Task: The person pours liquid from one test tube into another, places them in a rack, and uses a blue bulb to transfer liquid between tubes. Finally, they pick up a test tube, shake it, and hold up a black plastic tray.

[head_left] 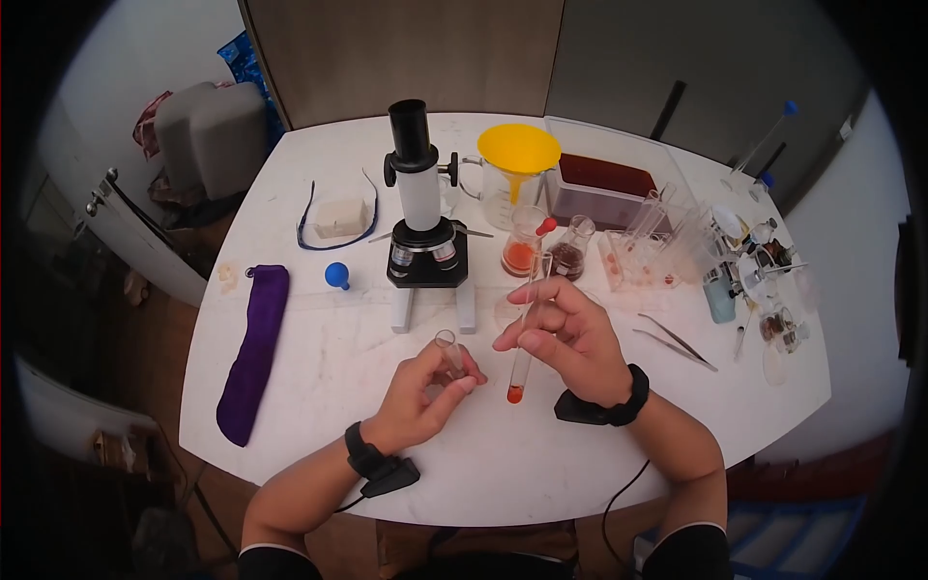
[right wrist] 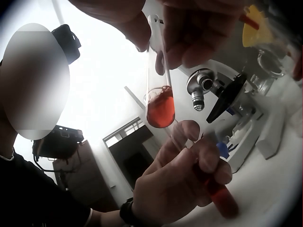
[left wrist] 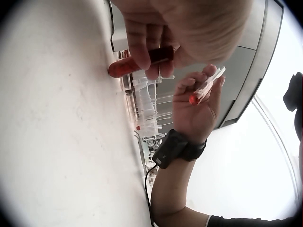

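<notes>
My left hand (head_left: pixel 425 391) grips a glass test tube (head_left: pixel 446 340) near the front middle of the table. Its lower part, filled with dark red liquid, shows below the fingers in the left wrist view as the red tube end (left wrist: pixel 124 67). To its right, my right hand (head_left: pixel 575 338) pinches a second test tube (head_left: pixel 520 367) between thumb and fingers. That tube leans slightly, with a little orange-red liquid (right wrist: pixel 161 111) at its rounded bottom. The two tubes are apart. A red rubber bulb (head_left: pixel 547 225) shows just beyond the right fingers.
Behind the hands stand a microscope (head_left: pixel 420 193), a yellow funnel (head_left: pixel 518 147) in a measuring jug, a beaker of orange liquid (head_left: pixel 519 256) and a flask (head_left: pixel 570 253). Tweezers (head_left: pixel 677 343) lie right; a purple pouch (head_left: pixel 253 358), blue bulb (head_left: pixel 336 275) and glasses (head_left: pixel 338 246) lie left.
</notes>
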